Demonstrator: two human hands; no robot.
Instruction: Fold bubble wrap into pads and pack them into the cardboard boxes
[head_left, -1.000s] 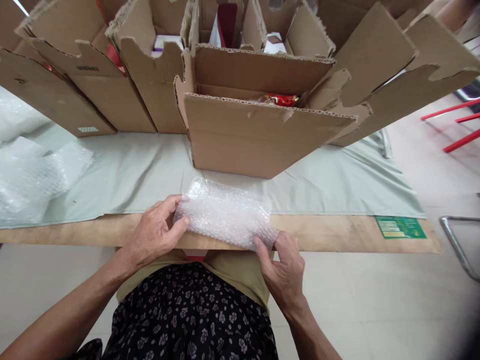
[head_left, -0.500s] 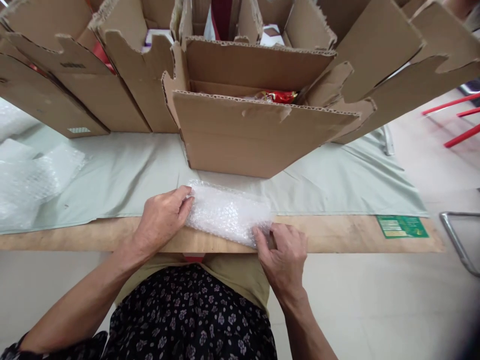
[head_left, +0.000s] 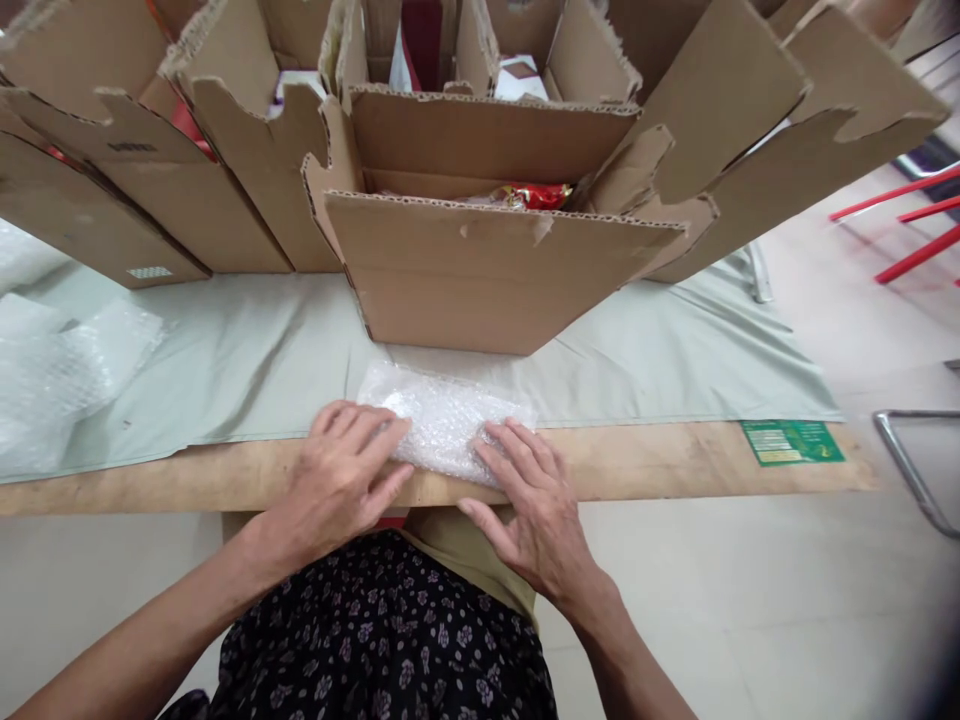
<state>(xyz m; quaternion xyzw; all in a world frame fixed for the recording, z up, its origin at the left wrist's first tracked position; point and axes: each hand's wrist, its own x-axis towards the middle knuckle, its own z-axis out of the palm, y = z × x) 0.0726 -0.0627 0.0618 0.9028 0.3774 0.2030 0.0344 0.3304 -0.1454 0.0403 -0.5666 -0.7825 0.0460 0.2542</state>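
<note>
A flat piece of bubble wrap (head_left: 442,415) lies across the front of the table, partly on the pale green cloth and partly on the bare wood edge. My left hand (head_left: 349,475) rests on its left end, fingers stretched out over the plastic and thumb apart. On the right end lies my right hand (head_left: 532,495), fingers spread and pressed flat, the thumb pointing inward near the table's edge. Neither hand grips the wrap. Whether anything is inside the bubble wrap I cannot tell.
Right behind the wrap stands an open cardboard box (head_left: 495,275) with a red packet (head_left: 536,196) inside. More cut-open cartons (head_left: 247,170) line the back. Loose bubble wrap (head_left: 71,370) is piled at the left. A green printed card (head_left: 793,442) lies at the right edge.
Both hands have let go of the ends of the bubble wrap and now lie on top with fingers spread. The left hand has shifted slightly toward me. The view has tilted a little.
</note>
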